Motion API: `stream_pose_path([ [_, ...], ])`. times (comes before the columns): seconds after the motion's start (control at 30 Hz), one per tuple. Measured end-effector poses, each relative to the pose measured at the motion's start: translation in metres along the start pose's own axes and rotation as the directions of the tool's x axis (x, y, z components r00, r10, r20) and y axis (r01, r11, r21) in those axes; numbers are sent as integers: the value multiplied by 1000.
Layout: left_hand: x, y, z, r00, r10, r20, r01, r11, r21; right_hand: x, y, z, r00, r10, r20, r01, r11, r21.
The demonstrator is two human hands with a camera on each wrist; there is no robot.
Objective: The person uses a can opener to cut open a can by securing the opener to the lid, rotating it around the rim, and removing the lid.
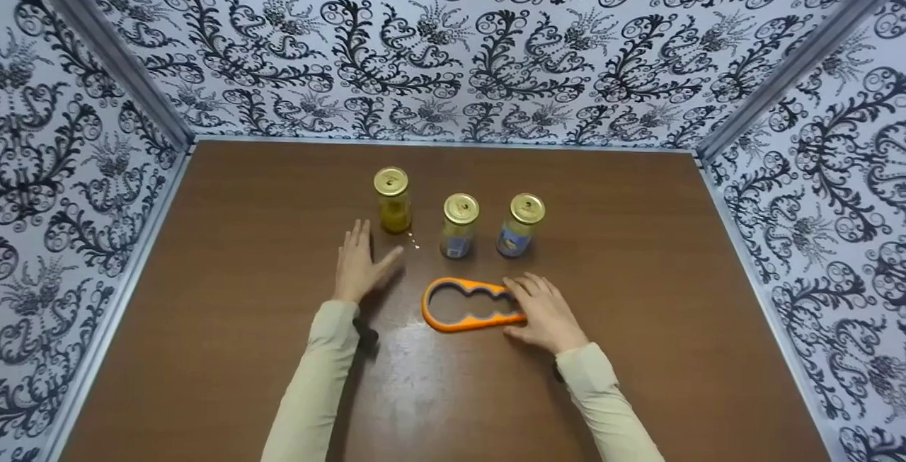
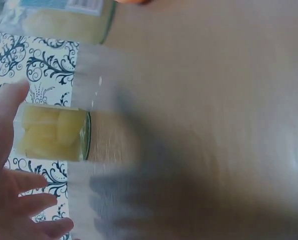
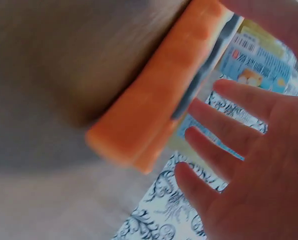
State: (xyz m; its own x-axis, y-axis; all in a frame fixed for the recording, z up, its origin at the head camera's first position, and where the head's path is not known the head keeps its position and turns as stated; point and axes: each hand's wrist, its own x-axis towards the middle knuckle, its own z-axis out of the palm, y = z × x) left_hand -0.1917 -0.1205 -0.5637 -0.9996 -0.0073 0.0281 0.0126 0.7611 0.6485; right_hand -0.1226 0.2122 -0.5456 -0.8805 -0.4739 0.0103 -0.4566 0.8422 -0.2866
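An orange jar opener [image 1: 471, 324] with grey scalloped inner edges lies on the table. My right hand [image 1: 546, 313] is at its right end, which it partly hides in the head view. In the right wrist view, the fingers [image 3: 228, 120] are spread beside the opener [image 3: 153, 95], not curled round it. My left hand [image 1: 359, 264] reaches toward the left jar [image 1: 393, 211], fingers extended and thumb spread. This jar [image 2: 56, 132], with yellowish contents, shows between thumb and fingers in the left wrist view, apparently ungripped. A middle jar [image 1: 459, 228] and a right jar [image 1: 520, 228] stand upright with gold lids.
Small whitish specks [image 1: 415, 241] lie on the brown table [image 1: 233, 292] beside the left jar. Patterned panels [image 1: 439, 44] with metal edging rise behind the table and along both sides.
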Motion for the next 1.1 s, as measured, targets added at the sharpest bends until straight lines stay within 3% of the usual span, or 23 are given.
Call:
stream_pose_path([
  [0.2, 18, 4, 1, 994, 6, -108, -25, 984, -178, 16, -9, 1, 994, 32, 101, -28, 998, -48],
  [0.47, 39, 7, 9, 995, -45, -89, 19, 960, -280, 25, -9, 5, 978, 68, 198, -62, 997, -39],
  [0.67, 55, 11, 19, 985, -91, -147, 26, 918, -395, 29, -7, 1, 983, 40, 178, -29, 997, -66],
  [0.9, 64, 18, 42, 953, -165, -253, 25, 878, -478, 25, -5, 2, 987, 32, 158, -16, 995, -100],
  [1.03, 66, 19, 48, 933, -204, -298, 35, 873, -487, 19, -2, 2, 988, 60, 140, -43, 991, -125],
  [1.1, 66, 20, 47, 933, -210, -291, 45, 873, -486, 16, 0, 2, 991, 57, 125, -40, 990, -136],
])
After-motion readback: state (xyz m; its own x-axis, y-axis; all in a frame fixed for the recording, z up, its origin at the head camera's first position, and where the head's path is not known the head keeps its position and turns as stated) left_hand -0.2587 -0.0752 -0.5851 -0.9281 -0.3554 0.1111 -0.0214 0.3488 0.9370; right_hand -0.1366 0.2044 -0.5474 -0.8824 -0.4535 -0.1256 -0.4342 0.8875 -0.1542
